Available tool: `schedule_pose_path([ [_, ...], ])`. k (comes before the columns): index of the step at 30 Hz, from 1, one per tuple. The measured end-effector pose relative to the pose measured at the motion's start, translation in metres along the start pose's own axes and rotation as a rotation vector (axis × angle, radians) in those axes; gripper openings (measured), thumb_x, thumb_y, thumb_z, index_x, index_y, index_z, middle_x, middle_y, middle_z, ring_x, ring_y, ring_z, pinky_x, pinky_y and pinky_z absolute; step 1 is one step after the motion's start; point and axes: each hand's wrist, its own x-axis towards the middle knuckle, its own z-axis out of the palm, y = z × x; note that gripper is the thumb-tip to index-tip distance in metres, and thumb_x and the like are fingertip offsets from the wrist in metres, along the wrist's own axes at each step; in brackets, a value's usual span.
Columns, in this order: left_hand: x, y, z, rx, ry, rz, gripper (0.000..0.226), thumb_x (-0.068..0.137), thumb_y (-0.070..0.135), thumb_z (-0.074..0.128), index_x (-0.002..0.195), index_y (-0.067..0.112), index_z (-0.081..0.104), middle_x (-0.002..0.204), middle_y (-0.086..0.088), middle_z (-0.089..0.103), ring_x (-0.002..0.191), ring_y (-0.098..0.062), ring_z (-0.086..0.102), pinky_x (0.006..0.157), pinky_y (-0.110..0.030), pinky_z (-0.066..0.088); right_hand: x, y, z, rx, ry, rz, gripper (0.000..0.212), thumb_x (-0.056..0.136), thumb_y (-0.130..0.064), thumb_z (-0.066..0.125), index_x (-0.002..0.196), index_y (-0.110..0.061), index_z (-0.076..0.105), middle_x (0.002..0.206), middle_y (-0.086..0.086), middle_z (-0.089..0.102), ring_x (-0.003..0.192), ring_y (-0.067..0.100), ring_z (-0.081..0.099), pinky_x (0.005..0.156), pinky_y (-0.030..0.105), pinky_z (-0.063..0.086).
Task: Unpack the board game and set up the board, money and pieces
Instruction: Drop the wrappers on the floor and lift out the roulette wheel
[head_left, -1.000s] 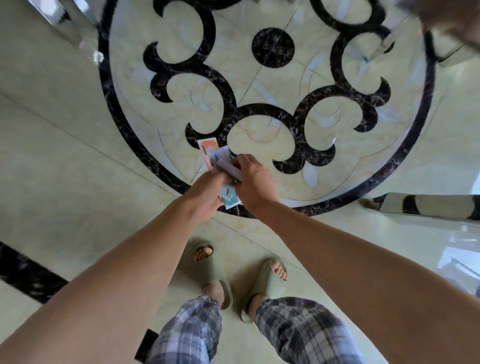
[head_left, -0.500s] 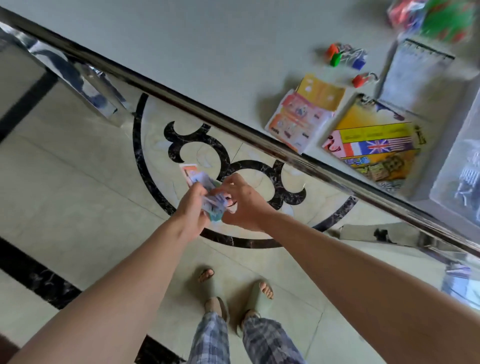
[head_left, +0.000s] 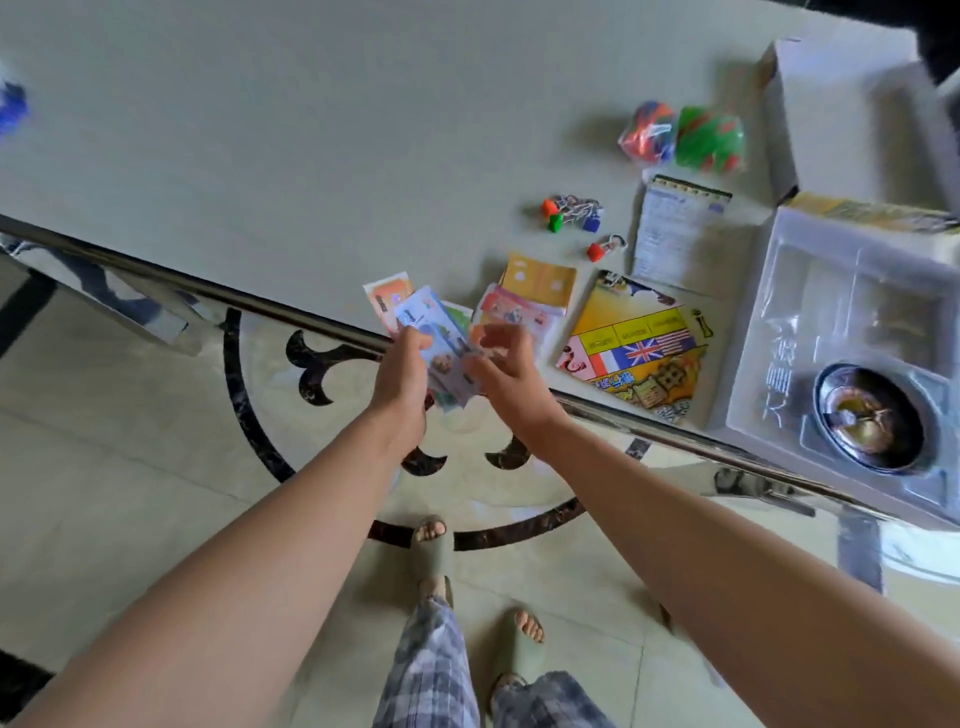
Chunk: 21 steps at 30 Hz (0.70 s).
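Head view: gripping fanned play-money notes (head_left: 434, 332) in the left hand (head_left: 402, 384), curling the right hand (head_left: 506, 376) beside them, pinch unclear, risking loose notes spilling over the table edge (head_left: 260, 301).

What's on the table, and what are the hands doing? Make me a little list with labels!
left hand: holds a fan of money
right hand: at the fan, grip unclear
table: pile of more notes, board, tokens, bags, tray
board: folded, by the table edge
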Motion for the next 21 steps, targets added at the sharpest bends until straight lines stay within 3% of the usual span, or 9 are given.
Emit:
schedule_pose_path([
  [3,0.007,0.023,0.020,0.045,-0.158,0.026,0.025,0.091,0.019,0.041,0.090,0.012,0.065,0.082,-0.007,0.068,0.067,-0.021,0.061,0.062,-0.028,0.047,0.020,-0.019,-0.007,0.092,-0.088,0.157,0.011,0.094,-0.012,0.056,0.106,-0.010,0.057,0.091,0.007,0.061,0.076,0.018,0.060,0.061,0.023,0.053],
  [6,0.017,0.033,0.028,0.115,-0.294,0.070,0.026,0.095,0.025,0.041,0.094,0.018,0.066,0.074,0.001,0.070,0.061,-0.014,0.064,0.054,-0.021,0.048,0.037,-0.027,-0.015,0.068,0.000,0.131,0.022,0.094,-0.010,0.058,0.110,0.005,0.057,0.084,0.013,0.060,0.070,0.022,0.058,0.058,0.026,0.051],
  [8,0.031,0.035,0.027,0.282,-0.269,0.101,0.030,0.094,0.041,0.045,0.086,0.020,0.065,0.072,0.003,0.068,0.060,-0.014,0.062,0.053,-0.021,0.044,0.045,-0.032,-0.030,0.044,0.056,0.152,0.013,0.094,-0.008,0.057,0.103,0.002,0.058,0.078,0.008,0.061,0.062,0.014,0.059,0.054,0.022,0.050],
  [11,0.045,0.031,0.015,0.497,-0.297,-0.147,0.050,0.088,0.050,0.037,0.070,0.011,0.064,0.066,-0.008,0.065,0.049,-0.021,0.053,0.047,-0.022,0.037,0.041,-0.029,-0.058,-0.055,-0.012,0.306,0.006,0.093,-0.007,0.057,0.098,-0.007,0.060,0.079,0.004,0.065,0.059,0.011,0.061,0.056,0.022,0.053],
  [13,0.045,0.029,0.012,0.624,-0.447,-0.340,0.055,0.090,0.049,0.034,0.077,0.006,0.066,0.072,-0.014,0.068,0.052,-0.024,0.057,0.047,-0.022,0.041,0.035,-0.020,-0.070,-0.111,-0.077,0.482,0.011,0.092,-0.011,0.059,0.102,-0.006,0.060,0.089,0.011,0.068,0.068,0.017,0.065,0.065,0.026,0.056],
  [15,0.044,0.026,0.016,0.658,-0.505,-0.395,0.058,0.095,0.053,0.033,0.083,0.006,0.065,0.080,-0.015,0.069,0.060,-0.027,0.062,0.053,-0.025,0.047,0.030,-0.010,-0.075,-0.128,-0.153,0.581,0.019,0.092,-0.012,0.059,0.109,-0.004,0.059,0.103,0.018,0.068,0.078,0.022,0.067,0.078,0.033,0.057],
  [17,0.044,0.022,0.025,0.653,-0.479,-0.382,0.049,0.099,0.043,0.032,0.086,0.006,0.061,0.081,-0.015,0.067,0.065,-0.027,0.061,0.058,-0.027,0.049,0.028,-0.002,-0.079,-0.132,-0.183,0.590,0.025,0.092,-0.014,0.060,0.114,-0.002,0.057,0.111,0.022,0.066,0.085,0.026,0.067,0.085,0.041,0.056],
  [21,0.047,0.019,0.029,0.658,-0.459,-0.327,0.031,0.094,0.007,0.029,0.088,0.001,0.059,0.080,-0.016,0.066,0.063,-0.027,0.059,0.056,-0.028,0.050,0.034,-0.003,-0.082,-0.015,-0.071,0.539,0.031,0.094,-0.015,0.059,0.119,0.001,0.054,0.102,0.020,0.065,0.076,0.023,0.063,0.062,0.027,0.054],
])
